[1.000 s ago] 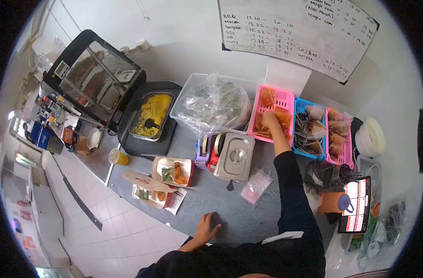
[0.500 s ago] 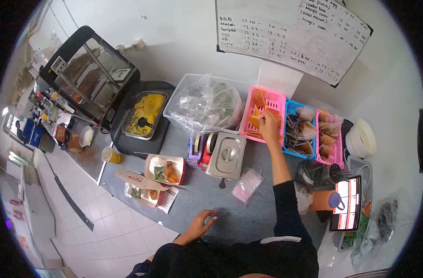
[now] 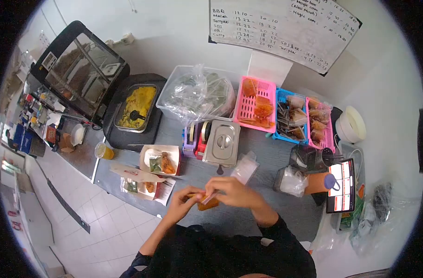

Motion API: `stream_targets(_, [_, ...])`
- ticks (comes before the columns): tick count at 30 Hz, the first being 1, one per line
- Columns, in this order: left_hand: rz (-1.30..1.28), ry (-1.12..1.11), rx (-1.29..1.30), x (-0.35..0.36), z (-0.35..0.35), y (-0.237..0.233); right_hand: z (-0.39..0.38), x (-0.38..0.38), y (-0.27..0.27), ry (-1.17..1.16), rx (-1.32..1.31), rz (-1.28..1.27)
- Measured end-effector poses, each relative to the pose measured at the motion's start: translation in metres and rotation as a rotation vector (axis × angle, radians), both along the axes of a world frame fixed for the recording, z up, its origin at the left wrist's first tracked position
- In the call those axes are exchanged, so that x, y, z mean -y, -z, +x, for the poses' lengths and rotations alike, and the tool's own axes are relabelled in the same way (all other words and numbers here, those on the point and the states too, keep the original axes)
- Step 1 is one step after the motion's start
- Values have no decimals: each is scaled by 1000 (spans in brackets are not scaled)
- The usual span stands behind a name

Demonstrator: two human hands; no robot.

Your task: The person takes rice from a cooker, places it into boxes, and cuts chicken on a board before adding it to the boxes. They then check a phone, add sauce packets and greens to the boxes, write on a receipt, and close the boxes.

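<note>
Near the front edge of the dark table, my two hands meet over a small clear packet of orange sauce (image 3: 208, 204). My left hand (image 3: 186, 203) pinches the packet's left side, and my right hand (image 3: 234, 191) grips its upper right edge. Further back, similar orange packets lie in the left pink basket (image 3: 239, 109). Just beyond my right hand, a stack of clear plastic bags (image 3: 245, 167) lies on the table. To the left stand two open food boxes, one (image 3: 175, 155) behind the other (image 3: 136, 175), each with a fried piece and a green packet.
A lidded steel container (image 3: 221, 142) stands beside tape dispensers (image 3: 195, 138). Behind are a tub of plastic bags (image 3: 174, 99) and a tray of yellow food (image 3: 138, 109). To the right are a blue basket (image 3: 290, 116), an orange bottle (image 3: 316, 183) and a tablet (image 3: 341, 187).
My right hand has come back from the left pink basket to the front edge with an orange packet. My left hand has closed on the packet too. The view has shifted slightly.
</note>
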State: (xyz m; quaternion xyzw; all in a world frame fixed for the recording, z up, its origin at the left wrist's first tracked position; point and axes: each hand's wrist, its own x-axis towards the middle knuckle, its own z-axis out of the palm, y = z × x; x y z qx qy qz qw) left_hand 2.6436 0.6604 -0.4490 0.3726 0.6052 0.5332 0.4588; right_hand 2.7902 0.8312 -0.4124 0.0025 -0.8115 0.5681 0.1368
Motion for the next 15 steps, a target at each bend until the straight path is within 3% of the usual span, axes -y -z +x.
stream_targets(7, [-119,-2,-93,31,-27,-2,-21,48,19,42,11,17])
stream_targets(11, [-35,-43,-361,38,-61,-14,-27,63,14,200,195,-65])
stream_targets(12, [-63,-57,-314,40,-71,-18,-30,65,15,264,226,-97])
stream_targets(13, [38,-59,-630,41,-84,-17,-33,69,17,316,264,-136])
stream_targets(15, [-16,-26,-840,44,-121,-18,-42,76,32,494,258,-58])
